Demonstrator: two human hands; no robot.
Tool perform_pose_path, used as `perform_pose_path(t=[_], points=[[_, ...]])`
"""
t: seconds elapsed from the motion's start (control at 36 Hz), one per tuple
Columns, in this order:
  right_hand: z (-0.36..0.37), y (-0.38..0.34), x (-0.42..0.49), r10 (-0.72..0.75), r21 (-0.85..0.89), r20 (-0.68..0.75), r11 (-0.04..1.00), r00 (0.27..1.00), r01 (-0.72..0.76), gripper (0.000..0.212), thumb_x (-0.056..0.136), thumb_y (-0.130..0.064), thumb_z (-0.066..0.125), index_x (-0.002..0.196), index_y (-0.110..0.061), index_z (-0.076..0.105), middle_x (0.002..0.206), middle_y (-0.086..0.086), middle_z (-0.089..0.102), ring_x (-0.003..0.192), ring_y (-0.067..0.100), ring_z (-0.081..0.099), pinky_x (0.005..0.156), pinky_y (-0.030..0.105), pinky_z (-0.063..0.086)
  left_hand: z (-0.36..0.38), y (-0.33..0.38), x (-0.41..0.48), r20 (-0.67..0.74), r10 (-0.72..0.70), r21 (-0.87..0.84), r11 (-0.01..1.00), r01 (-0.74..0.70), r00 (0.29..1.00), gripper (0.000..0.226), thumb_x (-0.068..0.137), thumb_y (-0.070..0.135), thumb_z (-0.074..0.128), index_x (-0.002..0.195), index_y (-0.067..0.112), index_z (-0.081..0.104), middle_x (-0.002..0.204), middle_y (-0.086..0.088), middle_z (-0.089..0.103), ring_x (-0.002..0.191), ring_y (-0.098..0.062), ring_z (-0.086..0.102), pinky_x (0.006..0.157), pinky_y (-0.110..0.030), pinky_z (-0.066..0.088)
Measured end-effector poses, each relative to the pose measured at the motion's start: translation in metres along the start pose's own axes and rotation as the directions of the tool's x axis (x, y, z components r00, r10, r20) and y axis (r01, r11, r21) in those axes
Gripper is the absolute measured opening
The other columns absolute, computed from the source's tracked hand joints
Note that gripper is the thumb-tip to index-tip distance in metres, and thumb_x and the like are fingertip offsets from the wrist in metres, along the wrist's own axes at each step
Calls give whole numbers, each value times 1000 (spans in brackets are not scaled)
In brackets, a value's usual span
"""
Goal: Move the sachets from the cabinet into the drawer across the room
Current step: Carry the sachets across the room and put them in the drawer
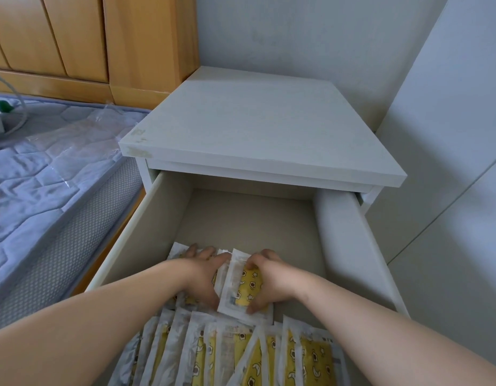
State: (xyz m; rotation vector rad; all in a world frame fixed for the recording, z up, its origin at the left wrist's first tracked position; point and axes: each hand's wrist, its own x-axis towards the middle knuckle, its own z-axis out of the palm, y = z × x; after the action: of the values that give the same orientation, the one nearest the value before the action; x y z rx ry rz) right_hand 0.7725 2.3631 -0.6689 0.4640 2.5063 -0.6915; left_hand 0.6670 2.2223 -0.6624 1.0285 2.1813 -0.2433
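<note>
- Clasping a sachet bundle (241, 285) from its left with the left grip (205, 270); fingers lying over the far edge, thumb at the near edge
- Holding the same bundle from its right with the right grip (266, 277); fingers curling over the top
- Keeping it on edge inside the open drawer (344, 246), just behind a packed row of sachets (227, 352)
- Working at a white nightstand (255, 129) beside a mattress (46, 168)

Home bedroom: quilted mattress (41, 174) against wooden headboard (74, 37), white nightstand (258, 129) beside it, plain walls.
</note>
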Motion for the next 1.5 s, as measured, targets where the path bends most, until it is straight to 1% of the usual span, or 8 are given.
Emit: perform_pose_path(t=[0.25,0.39,0.67,0.83,1.08,1.31,1.39,1.5], points=[[-1,3,-8,78,46,-34,996,996,-77,88,71,-51,71,143,-32,24,154,-7,10,137,25,29,107,39,36,-2,5,-1,-107,-24,-232,973,-2,994,88,83,38,61,149,34,4,158,4,-7,143,-32,-17,116,-49,8],[-8,-9,-38,183,43,-26,982,983,-182,76,84,-59,52,146,-32,17,159,-6,-2,141,33,18,110,46,29,-4,21,-32,-247,-53,-114,993,26,968,73,89,34,52,148,26,10,157,-2,1,144,-32,-8,116,-50,11],[-68,-64,-157,299,211,-18,934,954,-289,62,88,-41,53,141,-22,27,157,-2,0,140,30,18,108,51,26,-64,67,-150,-160,-87,-61,995,78,983,72,94,34,48,150,26,3,158,-1,-8,144,-30,-17,116,-50,5],[-122,-92,-235,343,274,-4,904,939,-328,65,87,-40,53,143,-26,23,158,-4,-4,141,28,16,107,48,30,-114,92,-226,-95,-77,-60,996,71,993,74,94,40,46,150,27,0,158,-1,-13,144,-29,-19,116,-49,3],[-163,-121,-317,464,448,-35,799,885,-401,68,87,-35,52,146,-33,19,158,-7,-5,142,27,15,110,45,29,-166,131,-293,-172,7,-13,1000,-9,985,70,94,39,46,150,27,6,158,0,-9,144,-28,-18,116,-49,1],[-153,-140,-363,624,615,-37,630,781,-475,76,87,-36,52,149,-29,8,158,-1,-3,144,29,9,114,45,22,-161,155,-315,-159,251,205,955,-217,955,74,94,38,44,149,30,-5,157,2,-16,144,-26,-20,116,-50,3],[-138,-150,-383,724,662,-24,528,689,-532,79,88,-47,50,150,-29,5,159,-1,-7,145,26,8,113,46,18,-157,166,-327,-142,339,243,923,-299,930,78,94,44,43,149,31,-11,157,2,-19,143,-27,-22,116,-49,1],[-110,-167,-409,847,777,-11,342,531,-529,71,88,-46,50,147,-29,14,159,-2,-2,142,24,17,110,43,23,-149,186,-343,-134,481,285,856,-431,866,79,92,47,46,150,30,-6,157,2,-16,143,-27,-22,116,-48,0]])
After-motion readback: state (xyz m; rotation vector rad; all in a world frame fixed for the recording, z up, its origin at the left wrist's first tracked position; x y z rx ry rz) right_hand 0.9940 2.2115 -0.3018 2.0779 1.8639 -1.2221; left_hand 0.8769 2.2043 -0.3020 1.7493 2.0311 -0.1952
